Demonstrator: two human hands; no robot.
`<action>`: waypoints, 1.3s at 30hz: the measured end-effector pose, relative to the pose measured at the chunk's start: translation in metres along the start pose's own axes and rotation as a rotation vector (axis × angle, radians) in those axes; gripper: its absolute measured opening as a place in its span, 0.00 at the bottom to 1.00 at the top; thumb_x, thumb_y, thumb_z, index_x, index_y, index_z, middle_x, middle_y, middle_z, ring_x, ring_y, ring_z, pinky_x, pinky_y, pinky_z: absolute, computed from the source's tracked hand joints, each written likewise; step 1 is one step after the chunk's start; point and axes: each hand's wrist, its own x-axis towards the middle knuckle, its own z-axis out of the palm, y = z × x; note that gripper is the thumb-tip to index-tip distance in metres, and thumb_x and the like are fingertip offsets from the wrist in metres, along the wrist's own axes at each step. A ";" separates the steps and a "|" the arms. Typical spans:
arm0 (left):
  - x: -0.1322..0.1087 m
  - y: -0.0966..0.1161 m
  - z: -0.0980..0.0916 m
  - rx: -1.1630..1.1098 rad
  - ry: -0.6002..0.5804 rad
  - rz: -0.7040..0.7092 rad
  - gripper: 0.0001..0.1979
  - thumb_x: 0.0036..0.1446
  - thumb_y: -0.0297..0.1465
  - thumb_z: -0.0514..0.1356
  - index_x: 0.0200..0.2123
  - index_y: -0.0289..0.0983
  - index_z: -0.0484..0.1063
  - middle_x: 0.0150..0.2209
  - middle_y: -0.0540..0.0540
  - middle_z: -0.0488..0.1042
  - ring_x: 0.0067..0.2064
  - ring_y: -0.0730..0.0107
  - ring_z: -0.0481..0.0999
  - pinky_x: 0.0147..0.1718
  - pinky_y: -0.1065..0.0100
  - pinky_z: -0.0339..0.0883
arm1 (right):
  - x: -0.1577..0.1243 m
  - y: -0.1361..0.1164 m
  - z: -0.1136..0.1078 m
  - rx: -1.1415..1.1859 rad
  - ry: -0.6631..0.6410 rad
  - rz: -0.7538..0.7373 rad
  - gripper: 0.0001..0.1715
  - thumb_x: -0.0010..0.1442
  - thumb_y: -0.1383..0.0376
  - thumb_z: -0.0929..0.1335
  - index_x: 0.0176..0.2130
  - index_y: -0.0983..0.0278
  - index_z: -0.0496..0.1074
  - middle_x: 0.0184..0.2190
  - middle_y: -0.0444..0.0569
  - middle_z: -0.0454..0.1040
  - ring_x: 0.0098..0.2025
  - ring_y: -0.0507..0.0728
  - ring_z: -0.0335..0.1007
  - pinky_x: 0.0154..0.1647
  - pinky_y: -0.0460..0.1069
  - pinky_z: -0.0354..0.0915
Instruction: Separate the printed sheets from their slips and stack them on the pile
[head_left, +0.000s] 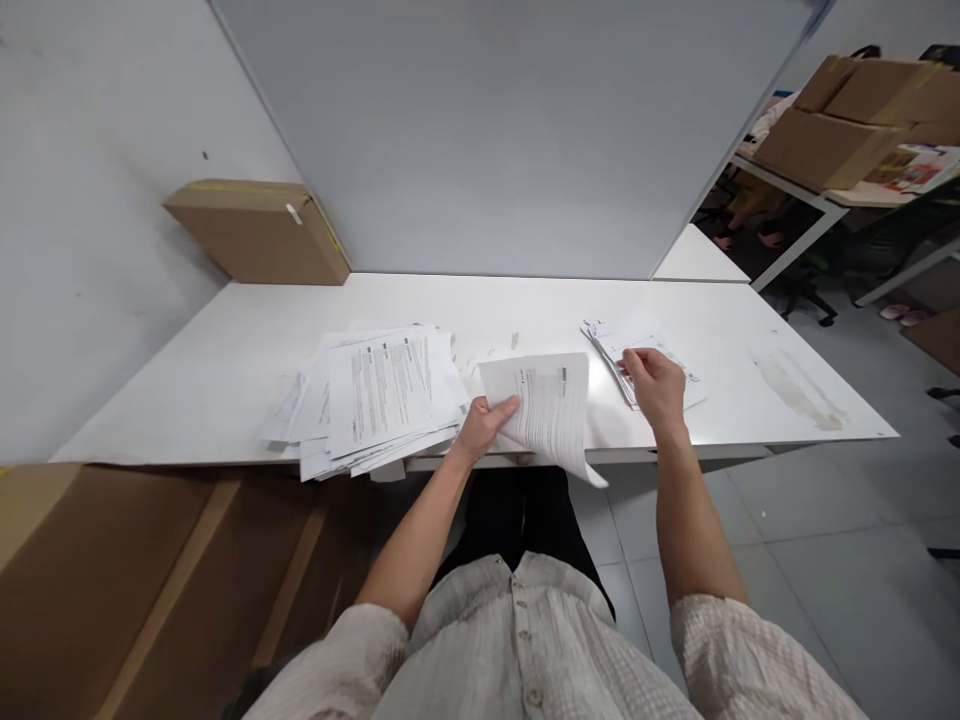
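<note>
My left hand [486,420] grips the left edge of a printed sheet [551,405] that curls over the front edge of the white table [225,360]. To its left lies a loose, fanned pile of printed papers [375,400]. My right hand [656,385] rests with fingers curled on a small stack of folded papers [637,350] at the table's right; its fingertips pinch the top piece.
A cardboard box [259,230] stands at the table's back left against the wall. A grey partition [495,130] closes the back. Large cardboard boxes [135,590] sit on the floor at the left. More boxes [862,110] are on a far desk at the right.
</note>
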 end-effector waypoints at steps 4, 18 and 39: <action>0.011 -0.010 -0.010 -0.059 0.110 0.043 0.16 0.45 0.37 0.67 0.35 0.34 0.78 0.43 0.43 0.78 0.51 0.56 0.72 0.57 0.56 0.60 | 0.046 0.057 0.014 -0.582 0.003 0.079 0.28 0.56 0.57 0.64 0.53 0.68 0.66 0.54 0.62 0.66 0.56 0.67 0.58 0.51 0.59 0.58; 0.010 -0.018 -0.015 -0.294 0.165 -0.050 0.22 0.41 0.37 0.69 0.40 0.32 0.76 0.43 0.40 0.77 0.52 0.54 0.71 0.55 0.55 0.63 | 0.060 0.086 0.014 -0.657 -0.123 0.192 0.25 0.58 0.53 0.61 0.47 0.63 0.74 0.44 0.56 0.75 0.47 0.63 0.67 0.39 0.50 0.60; 0.011 -0.024 -0.016 -0.324 0.020 -0.191 0.22 0.45 0.35 0.68 0.43 0.30 0.75 0.46 0.37 0.76 0.54 0.52 0.70 0.57 0.52 0.58 | 0.056 0.075 0.019 -0.779 -0.062 0.095 0.17 0.58 0.59 0.62 0.34 0.65 0.77 0.34 0.57 0.76 0.35 0.60 0.68 0.30 0.50 0.57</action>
